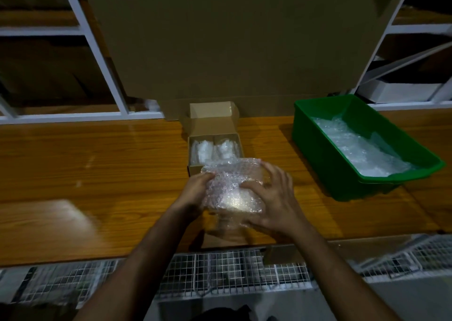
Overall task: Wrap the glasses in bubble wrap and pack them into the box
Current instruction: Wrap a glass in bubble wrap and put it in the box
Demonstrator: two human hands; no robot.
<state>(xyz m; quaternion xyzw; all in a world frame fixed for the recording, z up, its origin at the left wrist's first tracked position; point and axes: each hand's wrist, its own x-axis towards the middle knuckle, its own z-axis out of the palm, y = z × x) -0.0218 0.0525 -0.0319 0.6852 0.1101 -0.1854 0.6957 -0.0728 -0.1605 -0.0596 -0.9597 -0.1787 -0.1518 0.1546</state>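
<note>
Now both hands (244,193) around bubble-wrapped bundle (232,186).

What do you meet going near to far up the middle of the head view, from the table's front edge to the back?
Bubble-wrapped bundle gripped by the left hand and right hand → small cardboard box with two wrapped items inside → its raised lid → large cardboard sheet.

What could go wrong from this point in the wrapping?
1. Both hands, left hand and right hand, press a loose bubble wrap bundle; it may unroll when lifted.
2. The small box already holds two wrapped bundles, so a third may not fit.
</note>
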